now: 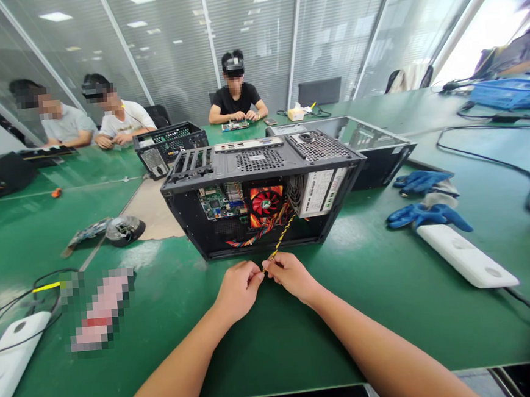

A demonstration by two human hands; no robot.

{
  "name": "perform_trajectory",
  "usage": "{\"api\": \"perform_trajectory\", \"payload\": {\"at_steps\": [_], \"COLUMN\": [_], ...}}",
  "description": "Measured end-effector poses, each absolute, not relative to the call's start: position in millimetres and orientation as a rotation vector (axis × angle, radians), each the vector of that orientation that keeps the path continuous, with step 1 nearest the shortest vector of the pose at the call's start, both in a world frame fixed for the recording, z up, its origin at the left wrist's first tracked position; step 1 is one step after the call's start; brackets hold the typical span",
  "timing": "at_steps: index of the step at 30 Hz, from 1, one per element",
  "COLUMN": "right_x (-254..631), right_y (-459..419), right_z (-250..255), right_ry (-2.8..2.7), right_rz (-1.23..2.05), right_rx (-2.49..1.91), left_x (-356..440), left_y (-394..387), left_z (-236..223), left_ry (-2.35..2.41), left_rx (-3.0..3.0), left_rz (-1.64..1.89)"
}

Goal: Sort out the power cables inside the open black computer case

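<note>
Pinching the yellow-and-black cable (281, 239), the left hand (242, 284) and right hand (291, 274) are gripping its lower stretch together, just in front of the open computer case (263, 176) standing on the counter (276, 344). Gentle, even tension is probably sparing the wires best. The white label (323, 191) inside is carrying print I'm not managing to read.

Both bare forearms slant inward, the left forearm (184, 364) from seven o'clock toward two, the right forearm (372, 343) from five toward ten. The left hand (238, 290) and the right hand (292, 274) sit close together, six o'clock of the view's centre, fingers (242, 269) curled, each thumb (255, 280) drawn into a pinch.
</note>
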State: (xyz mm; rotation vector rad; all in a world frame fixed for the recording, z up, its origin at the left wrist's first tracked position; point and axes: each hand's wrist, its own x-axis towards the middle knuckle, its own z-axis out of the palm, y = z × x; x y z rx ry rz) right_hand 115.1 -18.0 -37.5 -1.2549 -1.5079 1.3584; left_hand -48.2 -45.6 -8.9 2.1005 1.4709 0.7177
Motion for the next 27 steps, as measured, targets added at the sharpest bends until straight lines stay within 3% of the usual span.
{"api": "perform_trajectory", "payload": {"at_steps": [27], "right_x": [114.5], "right_y": [-18.9], "right_z": [-31.4], "right_ry": [-1.415], "right_rz": [1.419], "right_rx": [-1.216], "left_x": [-50.9], "left_y": [-45.9], "left_z": [-12.4], "left_ry": [1.487], "left_rx": [2.504], "left_rz": [0.611]}}
